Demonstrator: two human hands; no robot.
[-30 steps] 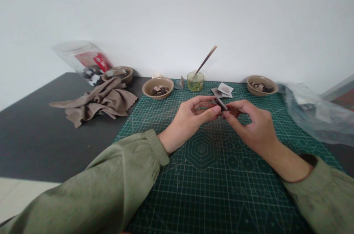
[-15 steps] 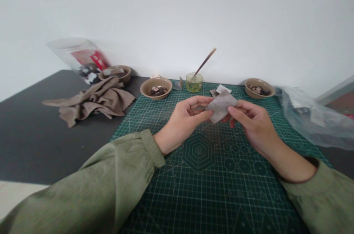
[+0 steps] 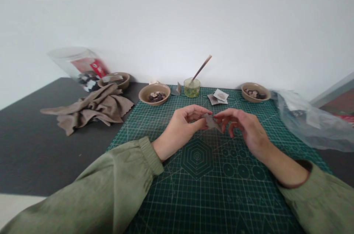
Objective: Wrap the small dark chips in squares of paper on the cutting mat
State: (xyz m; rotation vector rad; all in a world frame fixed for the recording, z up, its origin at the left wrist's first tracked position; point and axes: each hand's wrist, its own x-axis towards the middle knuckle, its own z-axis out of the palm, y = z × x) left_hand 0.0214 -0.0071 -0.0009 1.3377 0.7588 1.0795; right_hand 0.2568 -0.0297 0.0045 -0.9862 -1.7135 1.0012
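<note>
My left hand (image 3: 184,127) pinches a small grey paper-like square (image 3: 211,122) between thumb and fingers, above the green cutting mat (image 3: 199,197). The square is tilted, its face turned partly away. My right hand (image 3: 246,127) is at the square's right side, fingers curved and apart, the index fingertip at its upper edge; whether it grips the square I cannot make out. Beyond the hands lie a few small white and grey square packets (image 3: 219,96), overlapping. Behind them stands a clear yellowish cup (image 3: 191,88) with a brush (image 3: 202,67) leaning in it.
Tan bowls with dark and pinkish pieces stand at the back left (image 3: 151,90) and back right (image 3: 249,96). A brown cloth (image 3: 94,107) lies on the left beside another bowl (image 3: 125,81) and a clear plastic container (image 3: 69,57). A clear plastic bag (image 3: 312,123) lies at right.
The grey square has tilted from showing its broad face to a narrower view and sits slightly lower. My right thumb has come off its front, and the right fingers have spread.
</note>
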